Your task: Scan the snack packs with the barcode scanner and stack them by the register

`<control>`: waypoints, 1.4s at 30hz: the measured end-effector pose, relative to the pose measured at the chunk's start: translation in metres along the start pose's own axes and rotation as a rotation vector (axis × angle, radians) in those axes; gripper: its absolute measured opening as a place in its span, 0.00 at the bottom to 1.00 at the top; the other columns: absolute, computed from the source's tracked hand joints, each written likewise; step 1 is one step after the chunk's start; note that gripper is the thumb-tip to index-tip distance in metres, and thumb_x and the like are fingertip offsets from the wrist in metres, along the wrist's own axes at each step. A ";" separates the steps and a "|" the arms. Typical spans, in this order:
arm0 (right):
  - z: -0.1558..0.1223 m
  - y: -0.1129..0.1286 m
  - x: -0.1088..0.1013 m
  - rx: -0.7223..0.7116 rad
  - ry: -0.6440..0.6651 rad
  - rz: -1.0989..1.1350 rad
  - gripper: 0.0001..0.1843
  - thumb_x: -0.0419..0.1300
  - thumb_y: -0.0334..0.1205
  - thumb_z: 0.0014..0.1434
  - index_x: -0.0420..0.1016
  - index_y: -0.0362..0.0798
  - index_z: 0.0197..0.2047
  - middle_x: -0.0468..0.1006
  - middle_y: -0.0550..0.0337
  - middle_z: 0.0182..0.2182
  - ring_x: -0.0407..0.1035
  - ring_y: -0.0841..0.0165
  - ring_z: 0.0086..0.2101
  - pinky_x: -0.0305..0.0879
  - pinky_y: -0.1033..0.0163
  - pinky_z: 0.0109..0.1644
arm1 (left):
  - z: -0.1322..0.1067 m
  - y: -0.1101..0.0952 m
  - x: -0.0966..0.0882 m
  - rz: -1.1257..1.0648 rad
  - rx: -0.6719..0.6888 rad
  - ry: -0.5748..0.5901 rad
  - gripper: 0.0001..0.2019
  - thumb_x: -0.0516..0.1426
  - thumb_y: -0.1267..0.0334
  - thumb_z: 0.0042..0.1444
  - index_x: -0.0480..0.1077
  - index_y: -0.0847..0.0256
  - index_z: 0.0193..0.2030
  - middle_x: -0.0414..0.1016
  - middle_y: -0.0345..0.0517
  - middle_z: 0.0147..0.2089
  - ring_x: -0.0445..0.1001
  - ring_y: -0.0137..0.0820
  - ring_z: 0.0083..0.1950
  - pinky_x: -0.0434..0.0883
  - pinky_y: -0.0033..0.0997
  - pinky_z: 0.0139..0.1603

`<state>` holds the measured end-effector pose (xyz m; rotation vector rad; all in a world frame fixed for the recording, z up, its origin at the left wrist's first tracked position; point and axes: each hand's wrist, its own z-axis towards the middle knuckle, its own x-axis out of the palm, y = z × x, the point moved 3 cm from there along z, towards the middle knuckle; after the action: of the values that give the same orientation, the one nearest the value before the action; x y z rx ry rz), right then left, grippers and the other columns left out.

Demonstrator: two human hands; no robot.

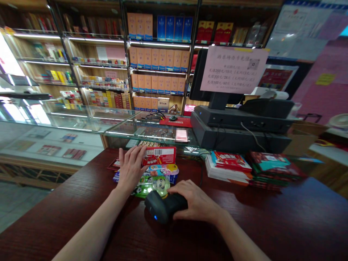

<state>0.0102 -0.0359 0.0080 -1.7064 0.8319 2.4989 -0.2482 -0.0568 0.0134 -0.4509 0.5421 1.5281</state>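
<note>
Hands apart, lower centre: L hand (131,168) fingers spread against red snack box (159,156); R hand (197,201) clamped on black barcode scanner (165,206), just nearer on dark wood counter (67,224).

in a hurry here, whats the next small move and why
Probably aim the black handheld barcode scanner at the red snack box, since the right hand grips it and the left hand rests on that box, its white barcode patch facing up.
</note>
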 end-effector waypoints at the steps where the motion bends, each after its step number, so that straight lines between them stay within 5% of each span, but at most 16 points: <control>1: 0.000 0.000 0.002 -0.010 0.004 0.007 0.34 0.75 0.46 0.48 0.73 0.55 0.58 0.81 0.57 0.49 0.73 0.58 0.48 0.63 0.54 0.55 | 0.000 0.000 0.000 -0.005 -0.002 0.002 0.44 0.63 0.62 0.58 0.45 0.52 0.76 0.68 0.56 0.64 0.64 0.50 0.67 0.42 0.65 0.74; 14: -0.001 -0.001 0.014 -0.055 0.017 0.022 0.28 0.66 0.35 0.57 0.70 0.53 0.60 0.80 0.56 0.49 0.72 0.61 0.51 0.58 0.54 0.60 | -0.001 0.002 0.004 -0.008 -0.006 0.015 0.44 0.63 0.63 0.58 0.44 0.53 0.76 0.67 0.56 0.67 0.63 0.51 0.68 0.41 0.66 0.74; 23: 0.000 -0.006 0.003 -0.030 -0.084 0.033 0.29 0.68 0.44 0.58 0.69 0.52 0.61 0.79 0.53 0.53 0.71 0.60 0.53 0.50 0.49 0.67 | -0.002 0.006 0.005 0.025 -0.028 0.031 0.44 0.64 0.63 0.57 0.45 0.55 0.76 0.67 0.55 0.67 0.59 0.50 0.70 0.38 0.64 0.75; 32: 0.000 -0.019 -0.005 0.138 -0.345 0.023 0.30 0.70 0.38 0.56 0.70 0.53 0.61 0.78 0.53 0.53 0.70 0.56 0.54 0.62 0.50 0.60 | -0.002 0.007 0.006 0.025 -0.050 0.029 0.45 0.64 0.63 0.56 0.46 0.55 0.76 0.67 0.54 0.68 0.59 0.50 0.71 0.38 0.65 0.75; 42: 0.000 -0.020 -0.004 0.192 -0.334 0.048 0.27 0.69 0.38 0.56 0.71 0.54 0.59 0.78 0.54 0.52 0.69 0.56 0.53 0.62 0.50 0.60 | -0.002 0.008 0.007 0.032 -0.058 0.025 0.43 0.64 0.63 0.56 0.48 0.56 0.75 0.67 0.55 0.67 0.59 0.50 0.70 0.39 0.63 0.75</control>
<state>0.0173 -0.0172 0.0029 -1.1816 1.0439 2.5339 -0.2566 -0.0525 0.0080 -0.5088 0.5275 1.5739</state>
